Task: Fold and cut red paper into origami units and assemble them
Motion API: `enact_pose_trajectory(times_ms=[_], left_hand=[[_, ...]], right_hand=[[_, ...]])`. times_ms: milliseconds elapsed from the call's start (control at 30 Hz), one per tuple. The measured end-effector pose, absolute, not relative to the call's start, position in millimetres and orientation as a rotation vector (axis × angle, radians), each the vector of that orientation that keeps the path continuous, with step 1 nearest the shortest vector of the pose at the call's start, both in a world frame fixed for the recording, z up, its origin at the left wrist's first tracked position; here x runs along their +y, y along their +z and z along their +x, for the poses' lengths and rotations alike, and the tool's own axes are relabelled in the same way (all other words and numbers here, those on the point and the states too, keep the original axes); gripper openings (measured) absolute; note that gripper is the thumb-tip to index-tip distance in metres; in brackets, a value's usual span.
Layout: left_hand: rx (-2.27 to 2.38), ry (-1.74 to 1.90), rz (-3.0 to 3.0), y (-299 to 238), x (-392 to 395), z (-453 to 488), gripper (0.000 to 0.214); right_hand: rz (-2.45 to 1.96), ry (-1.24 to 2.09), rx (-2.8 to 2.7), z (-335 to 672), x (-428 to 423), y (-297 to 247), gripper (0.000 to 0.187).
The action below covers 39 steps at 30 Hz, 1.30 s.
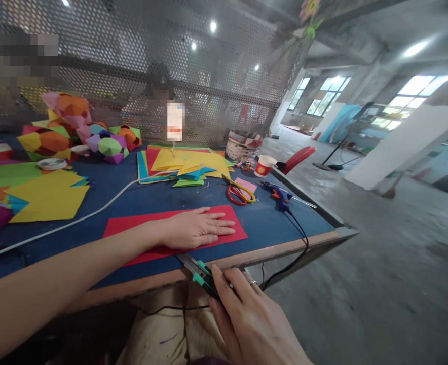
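My left hand (pixel 193 228) lies flat with fingers stretched out on a folded-looking strip of red paper (pixel 121 226) near the table's front edge. Held in my right hand (pixel 247 309) is a utility knife (pixel 199 271) with a black and teal handle. Its blade end reaches over the table edge, close to the red paper's lower side; whether it touches the paper I cannot tell. A ring sits on one finger of the right hand. Red and yellow scissors (pixel 241 192) lie beyond the paper, beside a blue glue gun (pixel 280 195).
Stacked coloured paper (pixel 212 162) lies at the back, with more yellow sheets (pixel 52 197) at left. Paper-shape balls (pixel 49 144) stand behind those. A white cable (pixel 106 207) crosses the table (pixel 159 198). A paper cup (pixel 264 166) stands near the right edge. A perforated screen (pixel 209 76) rises behind.
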<state>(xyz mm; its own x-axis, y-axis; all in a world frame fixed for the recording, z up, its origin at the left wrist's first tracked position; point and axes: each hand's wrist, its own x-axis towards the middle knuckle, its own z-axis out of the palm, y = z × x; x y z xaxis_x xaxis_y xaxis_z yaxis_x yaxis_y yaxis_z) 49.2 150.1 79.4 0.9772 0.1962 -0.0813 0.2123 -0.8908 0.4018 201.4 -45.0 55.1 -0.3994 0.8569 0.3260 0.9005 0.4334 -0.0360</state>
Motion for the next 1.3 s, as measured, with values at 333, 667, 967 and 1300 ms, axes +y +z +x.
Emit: enact_pose_trajectory(times_ms=[333, 667, 967, 1300], left_hand=[[0.325, -0.06, 2.687, 79.3, 149.7, 48.5, 0.051], [0.314, -0.058, 2.703, 79.0, 149.6, 49.9, 0.052], [0.313, -0.061, 2.714, 80.2, 148.8, 49.5, 0.051], [0.372, -0.008, 2.726, 78.1, 147.4, 49.1, 0.051]], right_hand=[[-1.502, -0.266, -2.459, 195.9, -43.6, 51.1, 0.042], [-1.447, -0.405, -2.459, 192.0, -42.2, 56.4, 0.041], [-1.358, -0.469, -2.409, 183.2, -34.9, 56.9, 0.043], [-1.364, -0.361, -2.458, 182.9, -36.5, 53.6, 0.04]])
